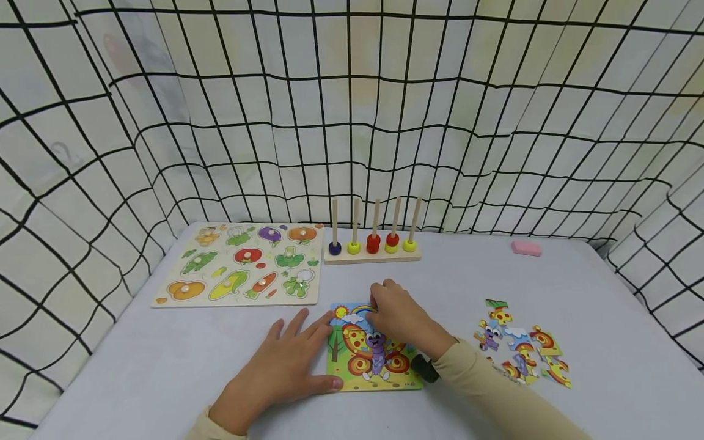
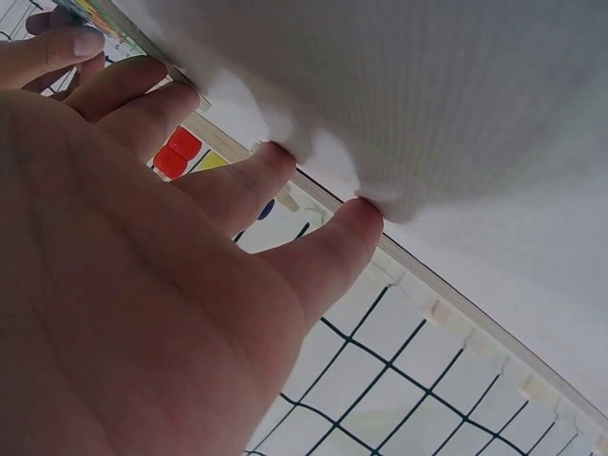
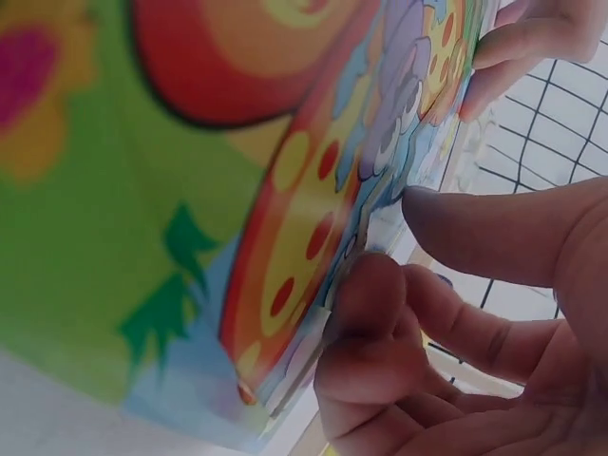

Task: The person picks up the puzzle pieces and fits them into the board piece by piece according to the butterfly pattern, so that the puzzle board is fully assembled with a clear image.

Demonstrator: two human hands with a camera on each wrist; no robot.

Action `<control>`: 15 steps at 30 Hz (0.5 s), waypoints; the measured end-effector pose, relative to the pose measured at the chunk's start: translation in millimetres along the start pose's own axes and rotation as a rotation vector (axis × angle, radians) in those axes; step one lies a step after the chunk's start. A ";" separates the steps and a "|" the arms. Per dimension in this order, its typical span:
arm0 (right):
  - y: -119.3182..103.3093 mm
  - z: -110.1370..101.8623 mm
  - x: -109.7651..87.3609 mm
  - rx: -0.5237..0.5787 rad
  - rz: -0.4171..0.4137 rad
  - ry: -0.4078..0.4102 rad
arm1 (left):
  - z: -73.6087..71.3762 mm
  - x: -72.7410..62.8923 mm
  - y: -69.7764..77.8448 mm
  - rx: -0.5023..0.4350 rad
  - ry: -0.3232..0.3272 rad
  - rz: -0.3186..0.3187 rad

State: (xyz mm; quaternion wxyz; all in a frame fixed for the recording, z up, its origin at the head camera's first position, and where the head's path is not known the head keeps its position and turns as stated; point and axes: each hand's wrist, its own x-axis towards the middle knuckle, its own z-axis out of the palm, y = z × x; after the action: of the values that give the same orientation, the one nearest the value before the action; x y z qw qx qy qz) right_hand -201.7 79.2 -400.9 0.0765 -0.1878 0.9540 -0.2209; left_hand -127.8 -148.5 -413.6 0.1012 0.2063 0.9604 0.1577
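Observation:
A butterfly picture puzzle board (image 1: 376, 384) lies at the near middle of the table. My left hand (image 1: 286, 363) is spread flat, its thumb and index fingertip touching the board's left side; in the left wrist view the fingers of the left hand (image 2: 142, 256) are extended. Over the board's upper right part, my right hand (image 1: 404, 315) has curled fingers. In the right wrist view, the thumb and bent index finger of the right hand (image 3: 503, 304) pinch a puzzle piece (image 3: 385, 226) at the board's top edge, mostly hidden by the fingers. Several loose puzzle pieces (image 1: 522, 348) lie to the right.
A vegetable peg board (image 1: 220, 293) lies at the back left. Beside it stands a counting rack (image 1: 374, 256) with pegs and coloured beads. A pink eraser-like block (image 1: 526, 248) sits at the back right. Black netting (image 1: 352, 125) encloses the table's far and side edges.

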 end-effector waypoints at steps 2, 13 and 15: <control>-0.6 -0.1 0.1 0.003 -0.017 0.001 | 0.2 -0.2 0.2 0.000 0.000 0.000; 13.6 -11.1 -14.6 0.146 -0.100 0.090 | -0.4 -0.8 0.0 0.008 -0.003 0.012; 19.4 -15.3 -19.3 0.170 -0.102 0.104 | -0.6 -1.0 -0.5 0.006 -0.007 0.008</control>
State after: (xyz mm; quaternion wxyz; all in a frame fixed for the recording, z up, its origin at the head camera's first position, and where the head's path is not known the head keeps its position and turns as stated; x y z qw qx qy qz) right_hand -193.8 109.0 -394.8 0.0312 -0.2171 0.9237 -0.3141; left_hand -127.3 -149.5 -413.0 0.1034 0.2110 0.9597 0.1545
